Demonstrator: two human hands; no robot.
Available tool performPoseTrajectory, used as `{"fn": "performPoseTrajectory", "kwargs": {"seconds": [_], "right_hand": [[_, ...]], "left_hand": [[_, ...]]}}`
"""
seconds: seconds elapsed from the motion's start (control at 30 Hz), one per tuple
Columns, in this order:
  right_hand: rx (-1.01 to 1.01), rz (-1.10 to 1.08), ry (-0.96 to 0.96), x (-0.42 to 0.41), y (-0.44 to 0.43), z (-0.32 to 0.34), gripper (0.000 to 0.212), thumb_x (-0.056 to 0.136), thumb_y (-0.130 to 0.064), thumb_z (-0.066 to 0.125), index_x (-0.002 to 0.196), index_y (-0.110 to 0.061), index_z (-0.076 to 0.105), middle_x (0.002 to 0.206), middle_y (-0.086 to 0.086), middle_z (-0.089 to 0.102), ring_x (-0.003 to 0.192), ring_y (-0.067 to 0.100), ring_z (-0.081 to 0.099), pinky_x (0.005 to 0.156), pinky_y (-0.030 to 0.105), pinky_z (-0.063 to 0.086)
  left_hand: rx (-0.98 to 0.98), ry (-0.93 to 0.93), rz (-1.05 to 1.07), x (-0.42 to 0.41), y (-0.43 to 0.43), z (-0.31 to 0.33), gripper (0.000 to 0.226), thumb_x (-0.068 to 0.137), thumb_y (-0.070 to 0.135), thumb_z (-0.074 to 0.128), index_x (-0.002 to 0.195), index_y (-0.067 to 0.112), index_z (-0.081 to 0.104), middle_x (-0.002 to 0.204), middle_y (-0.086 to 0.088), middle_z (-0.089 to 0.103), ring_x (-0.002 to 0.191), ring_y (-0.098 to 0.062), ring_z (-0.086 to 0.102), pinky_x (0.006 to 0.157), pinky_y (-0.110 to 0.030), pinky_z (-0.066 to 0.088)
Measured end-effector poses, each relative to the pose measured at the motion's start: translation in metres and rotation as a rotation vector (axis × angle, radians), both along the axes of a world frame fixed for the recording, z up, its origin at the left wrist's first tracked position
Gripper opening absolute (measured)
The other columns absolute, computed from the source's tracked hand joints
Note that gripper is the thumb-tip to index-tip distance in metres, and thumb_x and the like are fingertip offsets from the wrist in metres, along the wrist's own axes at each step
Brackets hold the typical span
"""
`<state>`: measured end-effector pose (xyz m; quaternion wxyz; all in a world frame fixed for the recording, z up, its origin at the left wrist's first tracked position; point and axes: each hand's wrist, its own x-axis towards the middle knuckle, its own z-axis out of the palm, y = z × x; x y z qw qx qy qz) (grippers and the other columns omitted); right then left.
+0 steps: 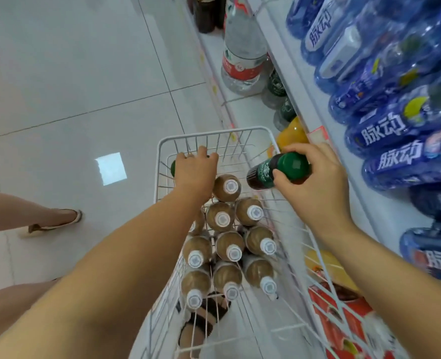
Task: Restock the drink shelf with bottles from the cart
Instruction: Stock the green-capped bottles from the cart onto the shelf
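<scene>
A green-capped bottle (266, 172) is held by the right grip (318, 187), curled round its cap end, long axis near level, base leftward. The shelf (242, 110) is found just beyond. The left grip (194, 172) is laid over a second bottle (173, 168) in the cart (209, 130); its clasp cannot be told.

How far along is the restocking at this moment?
Done: green-labelled bottles already stand on the low shelf. In hand: the right hand grips a green-capped bottle above the cart; the left hand covers another green cap at its far end. Left: about ten white-capped brown bottles in the cart.
</scene>
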<state>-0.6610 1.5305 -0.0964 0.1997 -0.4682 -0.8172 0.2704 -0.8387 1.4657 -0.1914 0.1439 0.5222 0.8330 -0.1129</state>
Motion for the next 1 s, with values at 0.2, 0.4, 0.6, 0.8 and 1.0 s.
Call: {"fn": "performPoseTrajectory", "kwargs": {"seconds": [0.2,0.4,0.6,0.8,1.0], "right_hand": [[-0.01,-0.061,0.096,0.025,-0.01,0.023,0.036,0.068,-0.014,0.072,0.103,-0.018,0.065,0.099,-0.004,0.057,0.089,0.0,0.05,0.078,-0.001,0.034],[0.067,-0.151,0.219,0.048,-0.039,0.115,0.042,0.067,-0.02,0.069,0.107,-0.017,0.061,0.096,-0.01,0.057,0.086,0.004,0.055,0.082,0.015,0.045],[0.241,-0.116,0.281,0.1,-0.074,0.257,0.042,0.07,-0.017,0.069,0.112,-0.016,0.059,0.098,-0.005,0.058,0.091,-0.004,0.052,0.083,0.0,0.036],[0.433,-0.135,0.327,0.175,-0.117,0.399,0.041,0.077,-0.027,0.062,0.117,-0.027,0.053,0.105,-0.01,0.059,0.095,-0.005,0.055,0.082,0.003,0.038],[0.612,-0.303,0.452,0.257,-0.168,0.493,0.04,0.074,-0.036,0.06,0.111,-0.049,0.051,0.105,-0.026,0.059,0.096,0.001,0.059,0.082,0.013,0.044]], "left_hand": [[0.149,-0.097,0.019,0.005,-0.005,0.03,0.04,0.086,0.024,0.059,0.124,0.017,0.047,0.122,-0.012,0.045,0.087,-0.036,0.058,0.087,-0.04,0.039],[0.668,-0.366,0.067,0.047,-0.041,0.152,0.044,0.076,0.033,0.07,0.117,0.02,0.057,0.11,-0.005,0.053,0.078,-0.033,0.06,0.068,-0.039,0.053],[1.142,-0.519,-0.108,0.096,-0.053,0.311,0.045,0.073,0.044,0.062,0.104,0.012,0.065,0.09,-0.004,0.058,0.077,-0.013,0.053,0.063,-0.026,0.048],[1.477,-0.552,-0.396,0.153,-0.055,0.462,0.039,0.077,0.034,0.067,0.095,0.0,0.066,0.084,-0.009,0.058,0.078,-0.002,0.041,0.074,-0.002,0.036],[1.651,-0.639,-0.739,0.239,-0.059,0.588,0.035,0.075,0.028,0.072,0.092,-0.001,0.064,0.083,-0.004,0.05,0.077,-0.003,0.038,0.077,-0.001,0.033]]}}
